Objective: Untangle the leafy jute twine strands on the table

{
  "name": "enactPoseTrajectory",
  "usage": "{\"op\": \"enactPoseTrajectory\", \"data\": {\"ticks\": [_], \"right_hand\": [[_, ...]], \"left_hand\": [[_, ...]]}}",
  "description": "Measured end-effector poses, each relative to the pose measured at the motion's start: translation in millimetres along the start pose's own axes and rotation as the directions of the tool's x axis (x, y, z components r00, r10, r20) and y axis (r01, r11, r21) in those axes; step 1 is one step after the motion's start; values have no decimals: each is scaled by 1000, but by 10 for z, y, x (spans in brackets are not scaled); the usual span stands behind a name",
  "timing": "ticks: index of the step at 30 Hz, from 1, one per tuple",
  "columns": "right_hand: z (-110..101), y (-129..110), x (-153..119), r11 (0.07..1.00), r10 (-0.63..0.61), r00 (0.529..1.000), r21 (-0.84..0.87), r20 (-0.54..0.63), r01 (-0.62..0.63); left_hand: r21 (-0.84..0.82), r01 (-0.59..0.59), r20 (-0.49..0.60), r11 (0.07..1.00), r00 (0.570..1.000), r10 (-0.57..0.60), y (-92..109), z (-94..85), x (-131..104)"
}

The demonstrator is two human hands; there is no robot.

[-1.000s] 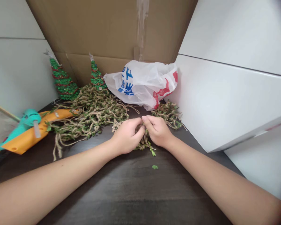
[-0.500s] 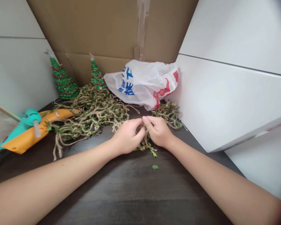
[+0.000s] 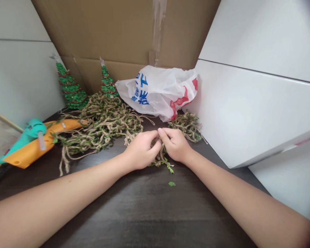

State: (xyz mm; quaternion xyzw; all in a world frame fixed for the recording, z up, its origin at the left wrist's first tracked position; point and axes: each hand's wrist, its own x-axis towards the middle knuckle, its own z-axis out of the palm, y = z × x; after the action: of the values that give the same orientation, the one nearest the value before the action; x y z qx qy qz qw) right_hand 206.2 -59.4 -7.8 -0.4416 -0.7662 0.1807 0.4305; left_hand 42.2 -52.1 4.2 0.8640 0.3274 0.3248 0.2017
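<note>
Pinching leafy string (image 3: 160, 161), on the desk (image 3: 144, 210) toward the back edge in front of the white bag (image 3: 158, 90), with curled left hand (image 3: 142, 150) and curled right hand (image 3: 177, 145). Maybe holding just one thin strand.

The dark table (image 3: 144, 213) bears 1 leaf (image 3: 172, 184); from it, an orange object (image 3: 28, 156) lies at 9 o'clock, larger twine pile (image 3: 100, 120) at 10, bag (image 3: 157, 91) at 12, smaller pile (image 3: 186, 125) at 1.

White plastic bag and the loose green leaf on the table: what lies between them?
In the head view, the right hand, then leafy twine with a bright green sprig nearest the leaf.
</note>
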Motion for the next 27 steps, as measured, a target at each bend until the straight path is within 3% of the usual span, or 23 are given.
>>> {"op": "enactPoseTrajectory", "data": {"ticks": [19,25,27], "right_hand": [[4,11,14,998,3,998,-59,-61,-7],[-23,-18,-9,1000,-26,1000,-9,-13,26],[-19,-12,-9,999,-33,998,-23,-48,32]], "left_hand": [[42,20,-36,999,999,-19,-17,3,1],[55,80,-121,995,990,-73,-14,-1,-2],[77,98,-119,992,989,-88,-19,4,-1]]}}
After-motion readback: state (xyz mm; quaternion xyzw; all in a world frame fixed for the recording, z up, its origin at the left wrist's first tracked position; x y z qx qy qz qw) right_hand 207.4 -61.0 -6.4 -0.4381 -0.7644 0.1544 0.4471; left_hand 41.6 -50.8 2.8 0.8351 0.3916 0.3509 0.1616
